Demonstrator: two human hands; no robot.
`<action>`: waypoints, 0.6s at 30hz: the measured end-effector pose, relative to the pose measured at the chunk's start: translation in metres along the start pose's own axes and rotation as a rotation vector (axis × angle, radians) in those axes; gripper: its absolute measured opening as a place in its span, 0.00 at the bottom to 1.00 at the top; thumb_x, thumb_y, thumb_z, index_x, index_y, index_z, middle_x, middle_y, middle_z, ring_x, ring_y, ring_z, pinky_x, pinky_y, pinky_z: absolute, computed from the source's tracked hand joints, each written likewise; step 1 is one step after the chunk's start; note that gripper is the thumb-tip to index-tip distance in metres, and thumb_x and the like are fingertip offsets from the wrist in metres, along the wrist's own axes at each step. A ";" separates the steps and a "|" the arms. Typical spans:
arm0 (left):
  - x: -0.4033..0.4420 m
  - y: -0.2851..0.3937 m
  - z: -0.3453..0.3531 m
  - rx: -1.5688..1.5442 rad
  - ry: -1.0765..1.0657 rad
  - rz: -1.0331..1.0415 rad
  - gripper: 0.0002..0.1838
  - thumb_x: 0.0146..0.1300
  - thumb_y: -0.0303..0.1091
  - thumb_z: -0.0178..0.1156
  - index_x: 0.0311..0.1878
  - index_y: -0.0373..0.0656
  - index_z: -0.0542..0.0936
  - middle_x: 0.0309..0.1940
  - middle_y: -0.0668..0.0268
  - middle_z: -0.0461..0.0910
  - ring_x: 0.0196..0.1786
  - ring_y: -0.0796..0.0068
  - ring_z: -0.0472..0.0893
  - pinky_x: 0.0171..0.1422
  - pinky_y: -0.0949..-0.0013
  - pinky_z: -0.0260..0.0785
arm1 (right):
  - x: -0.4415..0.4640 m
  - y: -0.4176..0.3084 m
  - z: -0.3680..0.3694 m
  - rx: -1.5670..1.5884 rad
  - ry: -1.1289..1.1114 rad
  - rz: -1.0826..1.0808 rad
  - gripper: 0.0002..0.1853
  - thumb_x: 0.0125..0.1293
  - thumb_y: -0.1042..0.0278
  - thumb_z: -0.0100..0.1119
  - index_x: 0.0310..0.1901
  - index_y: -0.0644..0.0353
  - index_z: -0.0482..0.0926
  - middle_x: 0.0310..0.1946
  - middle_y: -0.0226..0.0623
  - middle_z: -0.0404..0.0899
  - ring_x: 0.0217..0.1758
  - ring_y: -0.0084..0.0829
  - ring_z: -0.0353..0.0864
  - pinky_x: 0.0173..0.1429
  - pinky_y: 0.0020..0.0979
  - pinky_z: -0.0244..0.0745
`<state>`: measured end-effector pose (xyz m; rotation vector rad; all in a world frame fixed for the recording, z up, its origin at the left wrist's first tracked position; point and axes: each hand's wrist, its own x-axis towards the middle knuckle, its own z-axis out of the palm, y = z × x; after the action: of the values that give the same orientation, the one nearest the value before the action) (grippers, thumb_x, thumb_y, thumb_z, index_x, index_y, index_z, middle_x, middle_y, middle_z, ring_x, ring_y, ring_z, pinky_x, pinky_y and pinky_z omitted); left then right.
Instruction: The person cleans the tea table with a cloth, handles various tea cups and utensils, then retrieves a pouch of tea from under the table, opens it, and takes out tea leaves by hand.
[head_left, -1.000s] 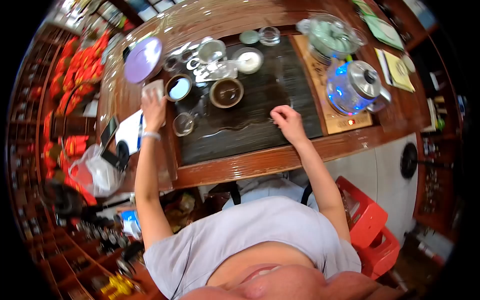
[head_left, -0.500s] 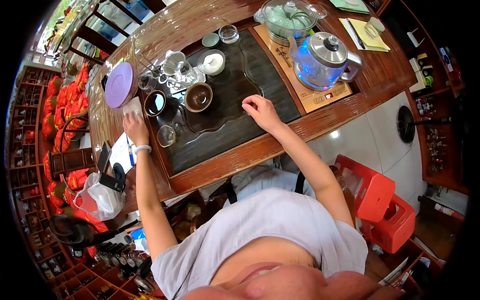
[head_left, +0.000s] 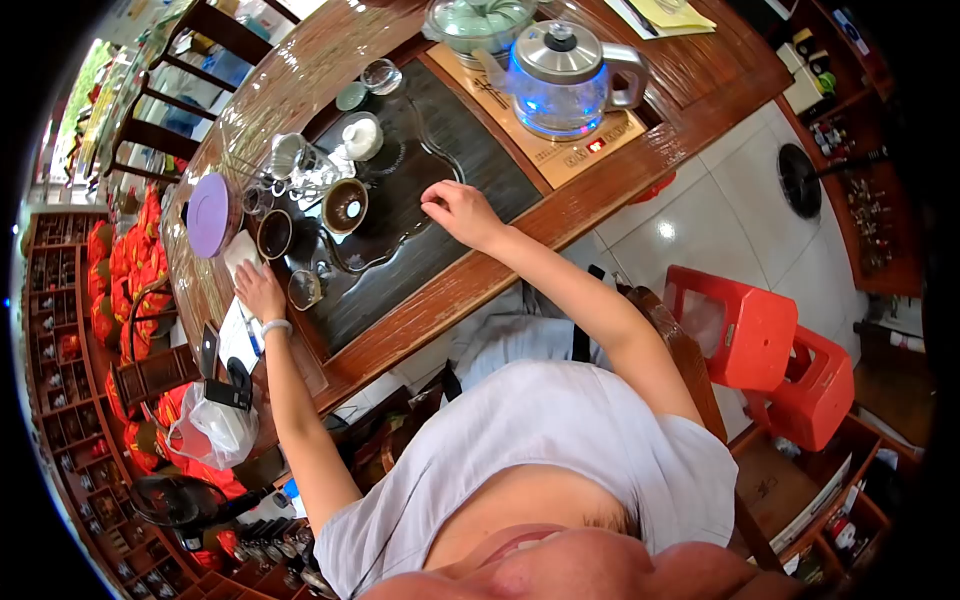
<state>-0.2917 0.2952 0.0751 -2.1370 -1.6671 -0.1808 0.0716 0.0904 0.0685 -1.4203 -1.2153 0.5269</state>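
Note:
My left hand (head_left: 260, 291) lies with outstretched fingers on the near end of a folded white cloth (head_left: 241, 253), beside a round purple lid (head_left: 213, 216). Fingers curled and nothing visible in them, my right hand (head_left: 461, 214) is over the dark tea tray (head_left: 400, 268). Between the hands stand a brown bowl (head_left: 345, 206), a dark-rimmed cup (head_left: 275, 235) and a small glass cup (head_left: 305, 289). Behind them are a glass pitcher (head_left: 290, 157) and a white lidded gaiwan (head_left: 361, 137).
A glass kettle (head_left: 558, 85) glowing blue sits on the heating plate (head_left: 590, 158) at the tray's right. Another glass pot (head_left: 480, 22) stands behind. Paper (head_left: 238, 335) and a plastic bag (head_left: 220, 425) are at left. Red stools (head_left: 735, 325) stand on the floor at right.
The view has turned, so the table and tea things sit farther left in the picture. My left hand stays at the cloth; my right hand remains curled over the tray.

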 end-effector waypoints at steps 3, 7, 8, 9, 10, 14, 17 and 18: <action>0.000 -0.001 0.003 0.008 0.025 0.012 0.28 0.66 0.48 0.40 0.63 0.39 0.62 0.64 0.54 0.59 0.67 0.56 0.56 0.70 0.54 0.44 | -0.001 0.002 0.002 -0.015 0.007 -0.002 0.07 0.57 0.66 0.55 0.32 0.61 0.76 0.30 0.40 0.77 0.33 0.42 0.77 0.38 0.38 0.72; -0.001 0.000 0.004 -0.008 0.076 -0.002 0.27 0.66 0.47 0.41 0.62 0.38 0.63 0.65 0.54 0.58 0.67 0.57 0.56 0.70 0.56 0.44 | -0.001 0.002 0.004 -0.022 0.033 -0.017 0.07 0.56 0.67 0.55 0.33 0.62 0.76 0.29 0.40 0.77 0.33 0.42 0.77 0.37 0.37 0.72; -0.001 0.000 0.004 -0.012 0.094 -0.003 0.26 0.66 0.45 0.42 0.62 0.38 0.63 0.64 0.54 0.59 0.67 0.57 0.57 0.70 0.58 0.45 | -0.001 0.002 0.004 -0.022 0.030 -0.022 0.07 0.56 0.67 0.55 0.33 0.62 0.76 0.29 0.40 0.77 0.33 0.42 0.77 0.37 0.37 0.72; -0.001 0.000 0.005 -0.011 0.097 -0.011 0.26 0.66 0.45 0.42 0.62 0.38 0.63 0.64 0.54 0.59 0.67 0.57 0.57 0.70 0.58 0.45 | 0.000 0.000 0.003 -0.006 0.013 -0.007 0.07 0.57 0.68 0.54 0.34 0.61 0.76 0.29 0.40 0.78 0.33 0.42 0.78 0.37 0.37 0.72; -0.001 -0.001 0.006 -0.036 0.138 0.003 0.26 0.65 0.44 0.43 0.61 0.38 0.64 0.64 0.54 0.59 0.67 0.57 0.58 0.70 0.58 0.45 | 0.000 -0.002 0.002 0.009 -0.004 0.009 0.07 0.57 0.68 0.54 0.35 0.61 0.77 0.30 0.41 0.78 0.33 0.42 0.78 0.37 0.37 0.72; -0.003 0.001 0.001 -0.067 0.204 0.027 0.23 0.64 0.40 0.47 0.59 0.38 0.66 0.62 0.53 0.61 0.64 0.55 0.60 0.69 0.58 0.48 | 0.000 0.002 0.002 -0.009 -0.069 0.005 0.08 0.56 0.74 0.49 0.33 0.59 0.79 0.33 0.40 0.79 0.36 0.42 0.79 0.40 0.36 0.74; -0.003 0.000 0.004 -0.092 0.264 0.030 0.20 0.62 0.36 0.49 0.55 0.37 0.69 0.60 0.51 0.63 0.62 0.54 0.62 0.67 0.57 0.51 | 0.000 0.001 -0.001 -0.055 -0.169 0.011 0.08 0.55 0.75 0.48 0.32 0.59 0.80 0.32 0.40 0.80 0.37 0.40 0.79 0.40 0.36 0.74; -0.003 0.004 -0.001 -0.121 0.273 0.035 0.19 0.60 0.35 0.50 0.52 0.36 0.70 0.59 0.50 0.65 0.61 0.53 0.64 0.65 0.56 0.54 | 0.000 0.002 0.001 -0.046 -0.171 -0.006 0.08 0.55 0.75 0.50 0.34 0.58 0.79 0.31 0.39 0.80 0.37 0.39 0.79 0.40 0.36 0.74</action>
<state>-0.2890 0.2919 0.0740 -2.1148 -1.4935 -0.5488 0.0717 0.0908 0.0665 -1.4320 -1.3748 0.6298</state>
